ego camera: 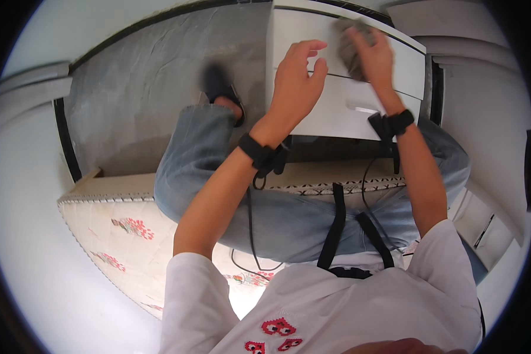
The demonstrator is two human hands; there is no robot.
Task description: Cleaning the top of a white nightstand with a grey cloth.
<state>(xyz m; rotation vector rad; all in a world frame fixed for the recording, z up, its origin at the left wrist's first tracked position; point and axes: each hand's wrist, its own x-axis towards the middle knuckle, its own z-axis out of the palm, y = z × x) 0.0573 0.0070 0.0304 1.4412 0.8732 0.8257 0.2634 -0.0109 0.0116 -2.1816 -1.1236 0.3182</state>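
Note:
A bunched grey-brown cloth (348, 51) lies against the upper drawer front of a white cabinet (323, 104). My right hand (377, 62) grips it from the right side, its fingers partly blurred. To the left of the cloth, my left hand (297, 82) is apart from it, holding nothing, its thumb and fingers curved and separated. That hand is over the cabinet's left part. The lower drawer has a recessed handle (363, 107), just below my right hand. Black straps with small devices sit on both wrists.
I sit on a bed with a flowered cover (132, 228), legs spread around the cabinet. Grey floor (128, 101) lies at the left, with a dark slipper (219, 82) on my foot. Thin black cables (250, 230) hang over my lap. A white shelf unit (486, 230) stands at the right.

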